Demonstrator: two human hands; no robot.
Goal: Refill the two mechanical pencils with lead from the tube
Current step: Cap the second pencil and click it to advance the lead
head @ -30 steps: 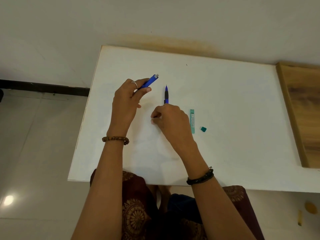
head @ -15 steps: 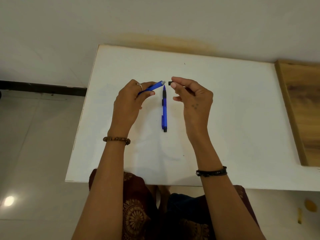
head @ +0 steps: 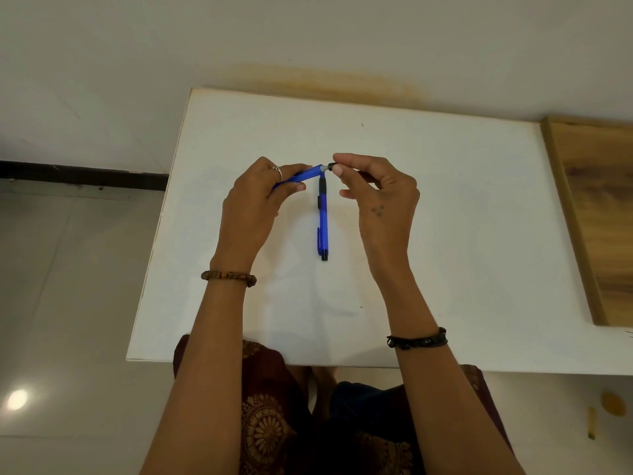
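My left hand (head: 255, 197) grips a blue mechanical pencil (head: 305, 173) above the white table (head: 462, 234), its grey rear end pointing right. My right hand (head: 375, 190) pinches a small black cap (head: 331, 166) between thumb and forefinger, right at that end of the pencil. A second blue pencil (head: 323, 221) with a black grip lies flat on the table between my hands, running towards me. The lead tube is hidden behind my right hand.
A wooden board (head: 596, 214) lies along the table's right side. The wall runs just behind the table's far edge. Tiled floor lies to the left, and my lap is under the near edge.
My right hand left the table, lifted with the small black cap and brought it up to the rear end of the pencil in my left hand. The tube is now hidden.
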